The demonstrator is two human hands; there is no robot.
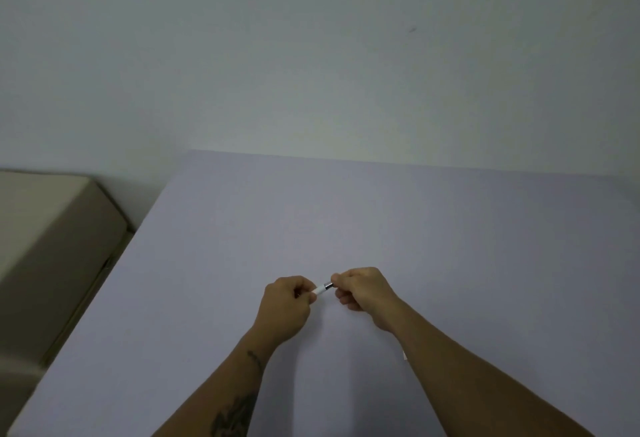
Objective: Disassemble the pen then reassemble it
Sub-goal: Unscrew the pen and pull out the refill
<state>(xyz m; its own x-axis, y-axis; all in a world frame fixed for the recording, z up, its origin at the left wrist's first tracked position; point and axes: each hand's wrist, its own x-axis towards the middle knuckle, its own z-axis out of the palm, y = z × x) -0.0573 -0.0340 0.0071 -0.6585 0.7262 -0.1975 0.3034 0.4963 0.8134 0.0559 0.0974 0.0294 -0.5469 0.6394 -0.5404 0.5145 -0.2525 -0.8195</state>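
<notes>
**Head view: two hands gripping a short pen above the tabletop**

Head view is showing both bare forearms reaching forward over the plain pale lilac tabletop point(450, 228); the left hand point(285, 308) is curling its fingers around one end of the small white pen with a silver metal band and dark tip point(322, 288); the right hand point(363, 289) is pinching the dark end of it between thumb and fingertips; both hands are clamping on the same pen, sitting close together with only a short stretch of white barrel and silver band showing between them; the pen is lying slightly tilted, its right end higher in the picture; whether it is touching the tabletop cannot be told; a beige cushioned piece of furniture point(52, 246) is standing just beside the tabletop's left edge; a pale grey wall point(311, 55) is filling the upper half; dark tattoo marks are showing on the left forearm.
</notes>
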